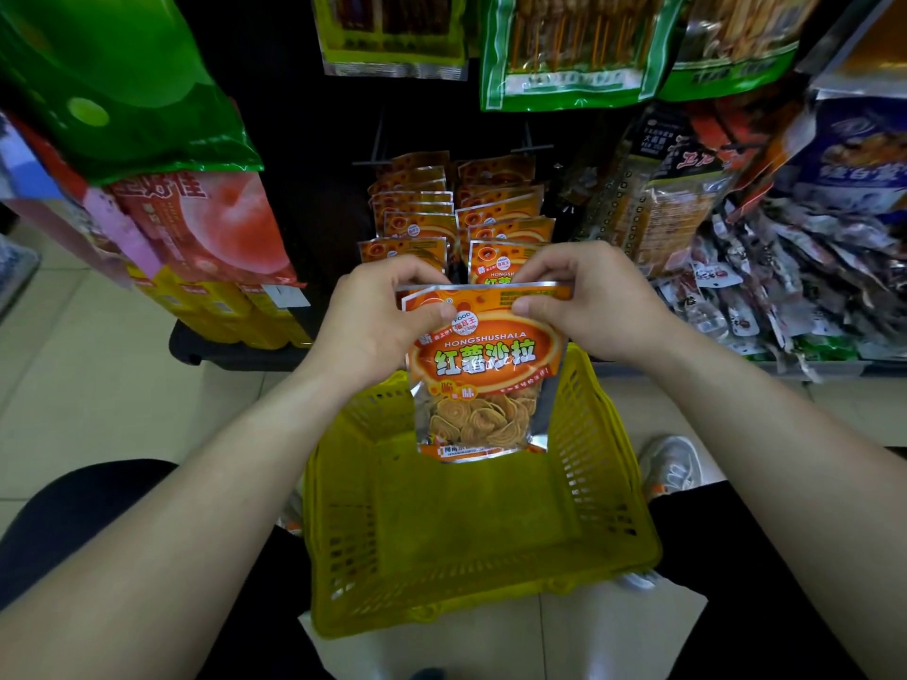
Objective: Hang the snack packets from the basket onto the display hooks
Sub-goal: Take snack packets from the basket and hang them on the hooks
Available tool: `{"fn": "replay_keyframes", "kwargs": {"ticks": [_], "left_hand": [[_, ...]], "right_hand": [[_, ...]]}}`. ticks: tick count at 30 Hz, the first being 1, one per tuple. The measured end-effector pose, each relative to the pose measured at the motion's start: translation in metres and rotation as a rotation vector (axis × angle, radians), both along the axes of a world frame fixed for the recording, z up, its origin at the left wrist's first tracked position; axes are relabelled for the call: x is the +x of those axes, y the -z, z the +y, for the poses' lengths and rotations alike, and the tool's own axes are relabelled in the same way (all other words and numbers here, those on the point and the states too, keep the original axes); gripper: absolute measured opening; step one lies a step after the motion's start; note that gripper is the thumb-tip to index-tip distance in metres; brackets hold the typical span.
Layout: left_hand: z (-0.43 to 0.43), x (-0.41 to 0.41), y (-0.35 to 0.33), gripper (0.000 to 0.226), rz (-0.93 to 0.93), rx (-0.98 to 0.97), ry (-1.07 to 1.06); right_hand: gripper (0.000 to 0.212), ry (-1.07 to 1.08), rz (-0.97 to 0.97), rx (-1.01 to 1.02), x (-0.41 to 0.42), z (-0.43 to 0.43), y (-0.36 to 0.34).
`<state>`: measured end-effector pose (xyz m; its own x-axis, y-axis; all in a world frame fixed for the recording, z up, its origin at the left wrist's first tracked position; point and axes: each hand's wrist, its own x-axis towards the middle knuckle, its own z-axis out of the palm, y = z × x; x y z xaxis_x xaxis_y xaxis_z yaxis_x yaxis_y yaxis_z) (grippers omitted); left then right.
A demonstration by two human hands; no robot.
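Left hand (387,321) & right hand (584,306) pinch the top corners of one snack packet (483,380) over the basket (633,488) — no others visible inside. Hung packets (417,223) fill two hooks (532,148) behind; prob. last one left.

Pale beige glossy floor tiles (98,385) with thin grout lines, tall black display-rack back panel (294,115) in shadow, black plastic rack base (230,350) resting on the tiles, grey metal shelf edge (834,370) at right, dim indoor light.

Pkt (486,380) in L grip (387,319), R grip (586,306)
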<state>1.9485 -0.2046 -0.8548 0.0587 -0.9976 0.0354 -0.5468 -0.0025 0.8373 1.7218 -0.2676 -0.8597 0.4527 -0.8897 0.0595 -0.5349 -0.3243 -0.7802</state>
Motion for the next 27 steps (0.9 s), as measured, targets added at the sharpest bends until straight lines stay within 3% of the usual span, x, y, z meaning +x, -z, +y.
{"fn": "replay_keyframes", "kwargs": {"ticks": [5, 16, 20, 27], "left_hand": [[-0.004, 0.001, 0.002, 0.020, 0.083, 0.019, 0.020], [-0.010, -0.010, 0.017, 0.015, -0.088, 0.046, 0.062], [-0.004, -0.022, 0.031, 0.016, -0.097, 0.049, 0.121], [-0.006, -0.011, 0.046, 0.011, -0.099, 0.104, 0.171]], "right_hand": [[0.016, 0.015, 0.008, -0.001, -0.004, -0.002, 0.001], [0.014, -0.141, 0.415, -0.054, -0.006, 0.004, 0.004], [0.016, -0.213, 0.479, -0.095, 0.004, 0.020, 0.018], [0.008, -0.132, 0.578, -0.045, 0.008, 0.026, 0.029]]}}
